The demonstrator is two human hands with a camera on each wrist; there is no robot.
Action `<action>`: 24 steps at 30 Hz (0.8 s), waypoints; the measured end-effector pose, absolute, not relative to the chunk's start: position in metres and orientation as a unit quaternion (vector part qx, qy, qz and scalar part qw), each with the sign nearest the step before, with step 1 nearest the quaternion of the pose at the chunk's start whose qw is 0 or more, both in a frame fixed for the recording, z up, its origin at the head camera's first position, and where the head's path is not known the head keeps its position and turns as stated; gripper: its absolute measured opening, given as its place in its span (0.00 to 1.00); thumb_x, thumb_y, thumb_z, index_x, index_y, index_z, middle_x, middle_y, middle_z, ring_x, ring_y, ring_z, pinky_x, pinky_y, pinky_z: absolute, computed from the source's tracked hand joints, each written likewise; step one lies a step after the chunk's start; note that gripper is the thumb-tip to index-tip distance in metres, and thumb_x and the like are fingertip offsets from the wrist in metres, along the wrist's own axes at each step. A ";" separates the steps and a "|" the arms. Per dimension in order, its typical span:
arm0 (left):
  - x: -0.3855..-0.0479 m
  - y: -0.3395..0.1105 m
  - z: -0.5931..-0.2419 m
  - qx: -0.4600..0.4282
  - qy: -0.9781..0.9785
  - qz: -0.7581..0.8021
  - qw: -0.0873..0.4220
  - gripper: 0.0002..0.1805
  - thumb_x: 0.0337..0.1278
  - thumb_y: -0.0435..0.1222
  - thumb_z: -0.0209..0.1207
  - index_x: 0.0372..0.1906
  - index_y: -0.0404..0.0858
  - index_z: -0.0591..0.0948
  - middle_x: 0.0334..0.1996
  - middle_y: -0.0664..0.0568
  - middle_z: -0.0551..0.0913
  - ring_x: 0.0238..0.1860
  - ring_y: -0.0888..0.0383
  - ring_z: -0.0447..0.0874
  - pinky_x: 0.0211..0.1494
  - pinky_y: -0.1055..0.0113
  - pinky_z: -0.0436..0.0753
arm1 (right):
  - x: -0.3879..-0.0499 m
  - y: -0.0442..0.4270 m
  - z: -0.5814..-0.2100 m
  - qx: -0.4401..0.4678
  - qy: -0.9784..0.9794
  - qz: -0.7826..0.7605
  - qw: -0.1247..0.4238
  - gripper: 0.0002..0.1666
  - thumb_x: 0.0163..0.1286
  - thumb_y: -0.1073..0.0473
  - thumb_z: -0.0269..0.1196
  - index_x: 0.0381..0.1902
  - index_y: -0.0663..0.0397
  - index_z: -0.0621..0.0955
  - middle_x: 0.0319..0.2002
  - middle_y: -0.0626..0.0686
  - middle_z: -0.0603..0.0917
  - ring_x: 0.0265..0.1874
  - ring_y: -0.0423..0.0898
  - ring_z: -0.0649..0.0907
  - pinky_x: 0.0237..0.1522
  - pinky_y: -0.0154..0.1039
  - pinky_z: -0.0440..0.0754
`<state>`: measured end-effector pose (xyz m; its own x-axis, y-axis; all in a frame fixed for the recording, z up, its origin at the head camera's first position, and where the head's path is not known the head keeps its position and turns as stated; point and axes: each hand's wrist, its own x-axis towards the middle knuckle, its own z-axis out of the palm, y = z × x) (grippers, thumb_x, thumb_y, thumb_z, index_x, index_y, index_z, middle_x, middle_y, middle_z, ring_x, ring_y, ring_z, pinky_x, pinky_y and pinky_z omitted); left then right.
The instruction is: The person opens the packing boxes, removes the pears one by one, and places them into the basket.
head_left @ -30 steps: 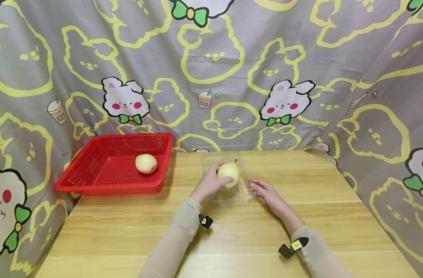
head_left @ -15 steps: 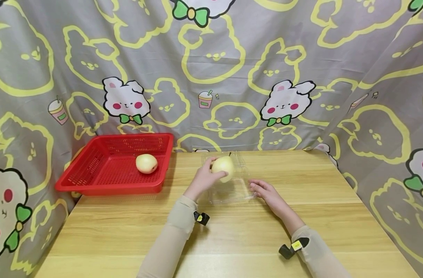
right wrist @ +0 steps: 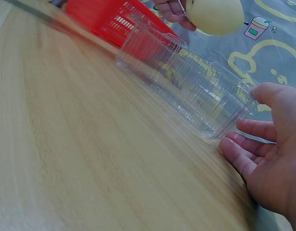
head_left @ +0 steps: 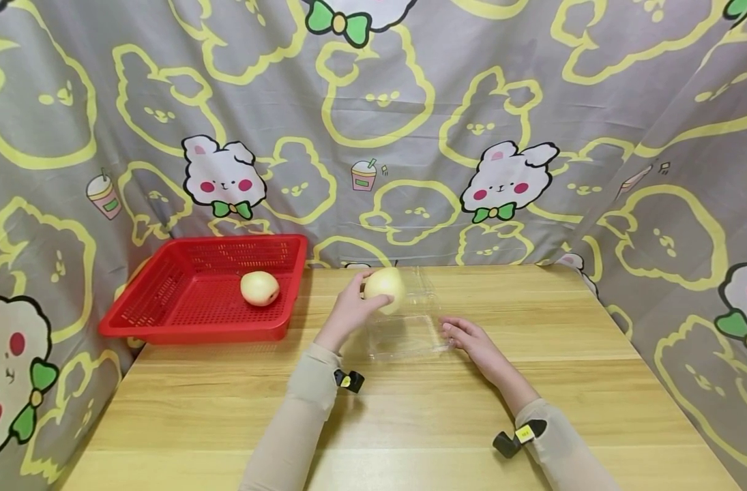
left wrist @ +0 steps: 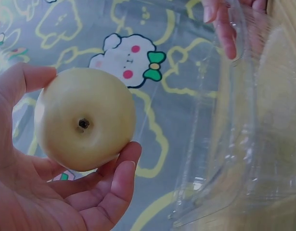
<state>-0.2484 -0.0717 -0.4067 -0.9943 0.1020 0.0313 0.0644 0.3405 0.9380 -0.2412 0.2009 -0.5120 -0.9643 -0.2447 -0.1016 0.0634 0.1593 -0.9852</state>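
My left hand (head_left: 348,310) holds a pale yellow pear (head_left: 388,288) up over the back left of a clear plastic box (head_left: 408,338). In the left wrist view the pear (left wrist: 85,110) shows its dark-dimpled end, with thumb and fingers around it. The box, its lid part spread toward the curtain, lies on the table. At the box's right side, my right hand (head_left: 479,349) holds the edge between thumb and fingers. The right wrist view shows the thumb at the upper corner of the box (right wrist: 186,91) and fingers by its lower corner.
To the left stands a red perforated plastic basket (head_left: 189,334) with a second pear (head_left: 259,289) lying in it. A grey patterned curtain (head_left: 404,102) hangs behind and on both sides of the wooden table (head_left: 428,423).
My left hand has moved left and back with the pear, from over the middle of the box to its back left. My right hand stays in place.
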 end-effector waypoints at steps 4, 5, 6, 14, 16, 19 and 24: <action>-0.248 -0.076 -0.403 0.042 0.819 0.573 0.009 0.36 0.49 0.44 0.68 0.66 0.50 0.70 0.58 0.42 0.78 0.52 0.48 0.78 0.42 0.63 0.80 | -0.241 0.201 -0.512 -0.060 0.751 -0.646 0.120 0.33 0.75 0.49 0.54 0.67 0.67 0.68 0.65 0.68 0.71 0.57 0.50 0.77 0.47 0.30 0.79; -0.248 -0.078 -0.402 0.040 0.818 0.574 0.008 0.36 0.49 0.44 0.68 0.66 0.50 0.70 0.58 0.42 0.78 0.52 0.48 0.78 0.42 0.64 0.80 | -0.241 0.201 -0.512 -0.061 0.751 -0.646 0.120 0.33 0.75 0.49 0.54 0.67 0.67 0.68 0.65 0.68 0.71 0.56 0.50 0.77 0.46 0.30 0.79; -0.248 -0.079 -0.401 0.037 0.816 0.576 0.006 0.36 0.49 0.44 0.68 0.66 0.50 0.69 0.58 0.42 0.78 0.52 0.48 0.78 0.41 0.64 0.80 | -0.240 0.201 -0.511 -0.060 0.751 -0.647 0.120 0.33 0.75 0.49 0.54 0.67 0.67 0.68 0.65 0.68 0.71 0.55 0.48 0.78 0.46 0.30 0.79; -0.246 -0.095 -0.390 0.026 0.799 0.601 -0.007 0.36 0.50 0.43 0.68 0.66 0.48 0.68 0.56 0.42 0.78 0.48 0.51 0.79 0.39 0.66 0.79 | -0.240 0.200 -0.510 -0.059 0.749 -0.649 0.118 0.33 0.75 0.49 0.54 0.66 0.68 0.68 0.65 0.68 0.72 0.54 0.46 0.78 0.47 0.29 0.79; -0.246 -0.099 -0.388 0.024 0.796 0.604 -0.010 0.36 0.51 0.43 0.68 0.66 0.47 0.68 0.55 0.41 0.77 0.48 0.51 0.78 0.40 0.64 0.80 | -0.239 0.200 -0.509 -0.060 0.750 -0.649 0.117 0.33 0.75 0.49 0.54 0.66 0.68 0.68 0.65 0.68 0.72 0.55 0.47 0.78 0.47 0.29 0.79; -0.246 -0.105 -0.386 0.021 0.791 0.611 -0.013 0.36 0.52 0.42 0.67 0.67 0.46 0.66 0.55 0.42 0.76 0.48 0.51 0.77 0.41 0.64 0.79 | -0.239 0.199 -0.509 -0.062 0.750 -0.648 0.116 0.33 0.75 0.49 0.54 0.66 0.68 0.68 0.65 0.68 0.72 0.56 0.49 0.78 0.47 0.29 0.79; -0.247 -0.115 -0.384 0.015 0.788 0.616 -0.019 0.37 0.53 0.42 0.66 0.69 0.46 0.65 0.57 0.42 0.74 0.49 0.51 0.75 0.44 0.59 0.79 | -0.238 0.200 -0.509 -0.061 0.752 -0.646 0.116 0.33 0.75 0.49 0.54 0.67 0.68 0.68 0.65 0.68 0.72 0.56 0.49 0.78 0.47 0.30 0.79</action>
